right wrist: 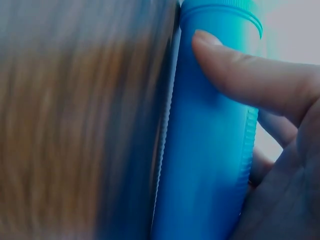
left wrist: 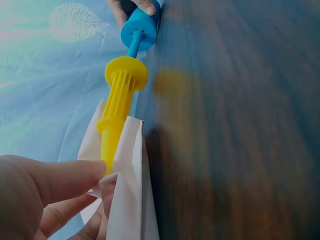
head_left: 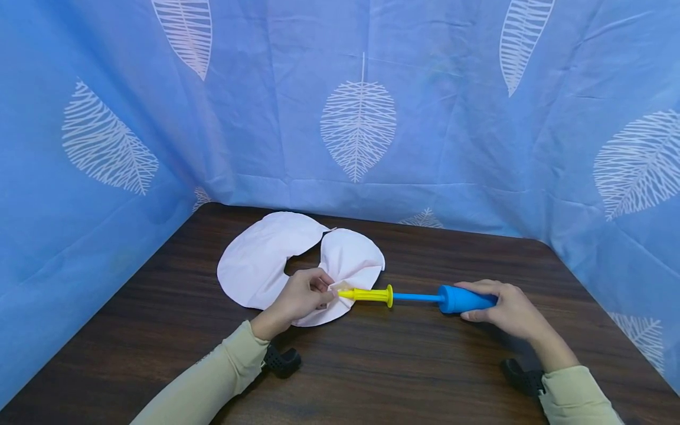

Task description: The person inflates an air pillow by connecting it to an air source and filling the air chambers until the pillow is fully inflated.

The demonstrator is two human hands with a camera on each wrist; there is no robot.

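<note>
A pale, flat, U-shaped inflatable neck pillow (head_left: 255, 254) lies on the table, creased around its near right lobe. My left hand (head_left: 304, 296) pinches the pillow's material between thumb and fingers, right at the tip of the pump's yellow nozzle (head_left: 372, 296). In the left wrist view, folds of pillow (left wrist: 131, 165) stand on both sides of that nozzle, and its tip is hidden behind the thumb. My right hand (head_left: 507, 307) grips the blue barrel (head_left: 462, 300) of the hand pump. Between barrel and nozzle, a blue rod (head_left: 417, 297) is drawn out. The thumb (right wrist: 240, 70) lies along the barrel in the right wrist view.
The dark wood-grain table (head_left: 404, 378) has blue curtains (head_left: 446, 147) with white leaf prints behind it and at both sides. Black wrist mounts (head_left: 284, 361) sit below each hand. The pillow's far end lies near the back edge.
</note>
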